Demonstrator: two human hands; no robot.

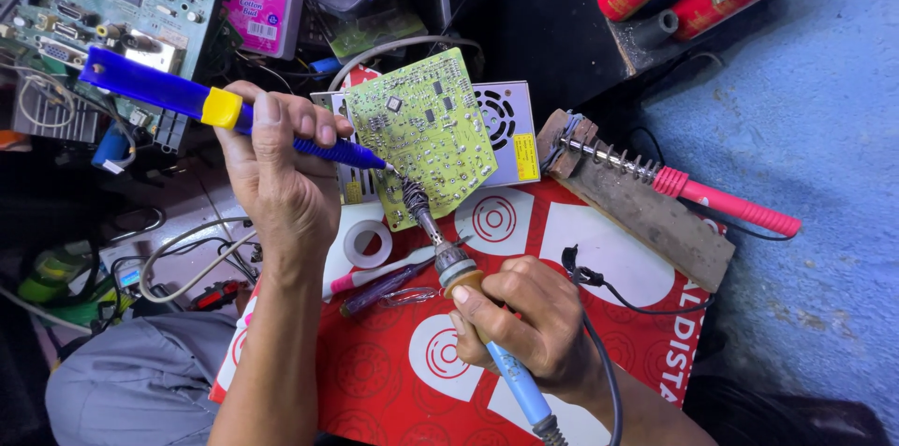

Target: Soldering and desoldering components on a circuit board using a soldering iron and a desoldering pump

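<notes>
Sign: we see one red sheet (524, 334) with white rings, under the board.
Irons: we count two.
Grip: our left hand (281, 184) clasps the blue pump (178, 97); our right hand (529, 319) clasps the blue-handled iron (468, 287).

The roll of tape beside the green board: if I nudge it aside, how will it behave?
The roll of tape lies flat on its side, so it probably slides rather than rolls. It looks thin and nearly used up, so likely very light and easily flicked.
</notes>
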